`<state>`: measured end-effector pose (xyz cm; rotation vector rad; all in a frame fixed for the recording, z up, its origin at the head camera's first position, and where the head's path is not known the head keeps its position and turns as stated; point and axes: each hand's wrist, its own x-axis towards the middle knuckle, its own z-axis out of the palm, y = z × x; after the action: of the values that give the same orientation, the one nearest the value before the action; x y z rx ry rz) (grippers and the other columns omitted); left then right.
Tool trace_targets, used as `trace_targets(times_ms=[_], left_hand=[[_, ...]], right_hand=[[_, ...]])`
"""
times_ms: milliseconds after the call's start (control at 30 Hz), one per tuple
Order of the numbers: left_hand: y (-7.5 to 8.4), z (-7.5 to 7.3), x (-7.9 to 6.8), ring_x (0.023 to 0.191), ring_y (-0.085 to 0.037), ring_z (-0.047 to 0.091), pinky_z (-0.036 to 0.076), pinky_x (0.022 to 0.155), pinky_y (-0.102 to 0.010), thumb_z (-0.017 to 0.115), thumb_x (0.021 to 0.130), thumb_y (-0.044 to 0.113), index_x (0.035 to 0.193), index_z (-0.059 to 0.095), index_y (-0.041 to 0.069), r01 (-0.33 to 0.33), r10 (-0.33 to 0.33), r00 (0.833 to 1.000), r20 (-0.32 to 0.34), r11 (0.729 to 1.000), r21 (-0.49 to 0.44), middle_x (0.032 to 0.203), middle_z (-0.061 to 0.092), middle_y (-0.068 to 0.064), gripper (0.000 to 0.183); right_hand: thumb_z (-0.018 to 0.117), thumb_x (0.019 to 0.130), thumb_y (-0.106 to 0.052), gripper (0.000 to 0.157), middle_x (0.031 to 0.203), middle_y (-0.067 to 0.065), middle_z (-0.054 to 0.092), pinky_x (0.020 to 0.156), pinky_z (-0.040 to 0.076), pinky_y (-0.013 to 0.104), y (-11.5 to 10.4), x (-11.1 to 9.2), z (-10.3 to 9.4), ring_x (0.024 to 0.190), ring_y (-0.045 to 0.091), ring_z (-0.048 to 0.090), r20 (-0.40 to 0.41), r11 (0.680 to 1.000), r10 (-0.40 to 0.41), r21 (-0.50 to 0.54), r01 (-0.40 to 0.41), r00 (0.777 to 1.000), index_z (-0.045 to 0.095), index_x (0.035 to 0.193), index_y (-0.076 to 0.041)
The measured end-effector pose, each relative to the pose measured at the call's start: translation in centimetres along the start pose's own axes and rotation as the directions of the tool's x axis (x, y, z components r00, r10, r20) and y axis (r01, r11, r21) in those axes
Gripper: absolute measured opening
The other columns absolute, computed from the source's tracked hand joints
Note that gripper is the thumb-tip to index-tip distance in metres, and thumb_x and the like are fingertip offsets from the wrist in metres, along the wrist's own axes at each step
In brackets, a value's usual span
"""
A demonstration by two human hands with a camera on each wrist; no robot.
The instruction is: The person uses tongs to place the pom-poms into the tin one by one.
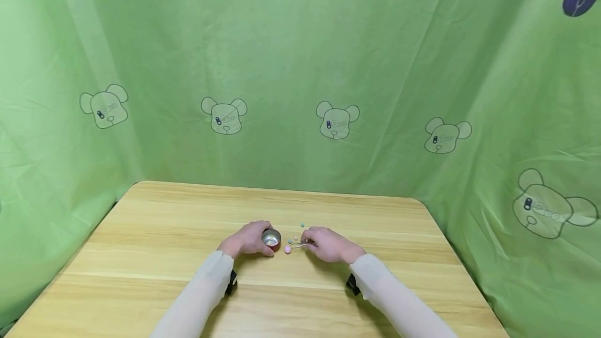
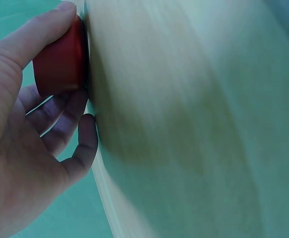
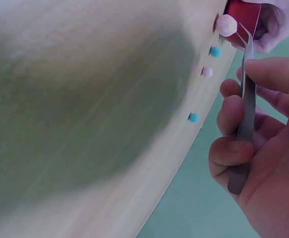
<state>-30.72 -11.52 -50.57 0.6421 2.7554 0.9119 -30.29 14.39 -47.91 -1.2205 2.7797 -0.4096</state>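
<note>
Left grip (image 1: 249, 238): curling round squat red metal tin (image 2: 62, 64), open side facing up, likely steadying it on wood-grain bench (image 1: 188, 213). Right grip (image 1: 329, 245): pinching silver metal tweezers (image 3: 246, 116), probably for fine control, tips pointing at larger pink ball (image 3: 227, 26) beside tin. Small teal balls (image 3: 194, 118), pale-pink bead (image 3: 207, 72) lying nearby.

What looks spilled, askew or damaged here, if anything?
Nothing looks damaged. Small, round turquoise and pink balls lie scattered on the pale wooden table, outside the round, red metal tin, so they could pass for a spill, though perhaps placed deliberately.
</note>
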Motion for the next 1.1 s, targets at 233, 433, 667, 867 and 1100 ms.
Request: trace_targets(times_ms=[233,433,667,867,1100], left_hand=[[0.04,0.0,-0.03,0.091,-0.018,0.057,0.045,0.082,-0.038,0.085,0.068,0.028,0.107,0.058,0.012,-0.002,0.002,1.0,-0.001,1.0,0.003,0.098,0.06,0.001,0.05],[0.14,-0.04,-0.08,0.091,-0.018,0.057,0.045,0.082,-0.038,0.085,0.068,0.028,0.107,0.058,0.011,-0.005,0.005,1.0,0.0,1.0,0.005,0.098,0.061,0.001,0.05],[0.14,-0.05,-0.05,0.091,-0.017,0.057,0.045,0.082,-0.038,0.085,0.069,0.028,0.107,0.058,0.011,0.002,-0.002,1.0,0.002,1.0,0.007,0.098,0.061,0.001,0.05],[0.05,-0.02,-0.05,0.091,-0.017,0.056,0.045,0.082,-0.037,0.085,0.068,0.028,0.107,0.058,0.011,0.005,-0.005,1.0,0.0,1.0,0.008,0.098,0.06,0.001,0.05],[0.04,0.01,-0.11,0.09,-0.018,0.057,0.045,0.082,-0.037,0.085,0.067,0.028,0.106,0.058,0.011,-0.002,0.002,1.0,-0.01,1.0,0.012,0.097,0.061,0.0,0.05]], right_hand=[[0.058,0.094,-0.017,0.011,0.092,-0.007,0.058,0.076,0.048,0.03,0.03,0.28,0.08,0.081,0.007,0.054,0.006,1.0,0.0,-0.018,0.0,1.0,0.064,0.102,-0.013],[0.057,0.094,-0.016,0.012,0.098,-0.003,0.061,0.079,0.048,0.032,-0.11,0.4,0.28,0.087,0.01,0.057,0.006,0.999,-0.018,-0.031,0.018,1.0,0.064,0.104,-0.014],[0.058,0.094,-0.016,0.011,0.098,-0.003,0.061,0.079,0.048,0.033,-0.04,0.48,0.4,0.088,0.011,0.057,0.002,0.999,-0.016,-0.037,0.016,1.0,0.064,0.103,-0.013],[0.058,0.094,-0.016,0.011,0.094,-0.004,0.059,0.077,0.048,0.032,0.18,0.4,0.42,0.083,0.009,0.056,0.005,0.999,-0.013,-0.041,0.013,1.0,0.064,0.102,-0.013],[0.058,0.094,-0.016,0.011,0.094,-0.004,0.06,0.076,0.048,0.032,0.17,0.31,0.26,0.082,0.009,0.055,-0.003,0.998,-0.025,-0.056,0.024,1.0,0.065,0.102,-0.015]])
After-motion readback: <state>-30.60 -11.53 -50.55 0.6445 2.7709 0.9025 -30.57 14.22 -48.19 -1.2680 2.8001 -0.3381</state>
